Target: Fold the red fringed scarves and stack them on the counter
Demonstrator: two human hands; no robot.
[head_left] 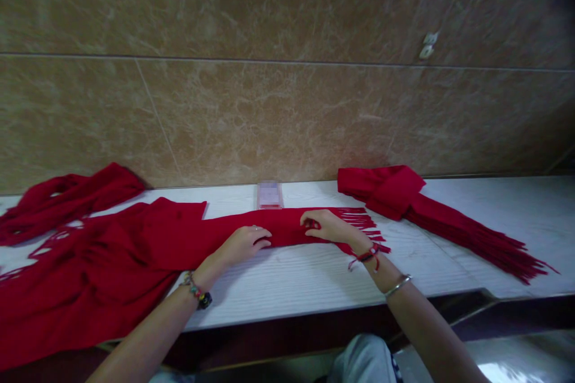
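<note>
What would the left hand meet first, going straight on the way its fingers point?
Probably the right hand, ahead of the left hand along the flat, red, fringed fabric scarf; whether their heights match is hard to tell.

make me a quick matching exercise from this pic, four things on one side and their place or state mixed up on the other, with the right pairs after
Things
1. left hand
2. right hand
3. folded red scarf
4. pale rectangular item

Place or state
A. near the wall, beyond the fringed cloth that the hands are at
B. with a beaded bracelet at the wrist
C. on the far right of the cloth, its fringe pointing away from the hands
D. fingers curled, with a red cord bracelet at the wrist

Right pairs: 1-B, 2-D, 3-C, 4-A
</note>
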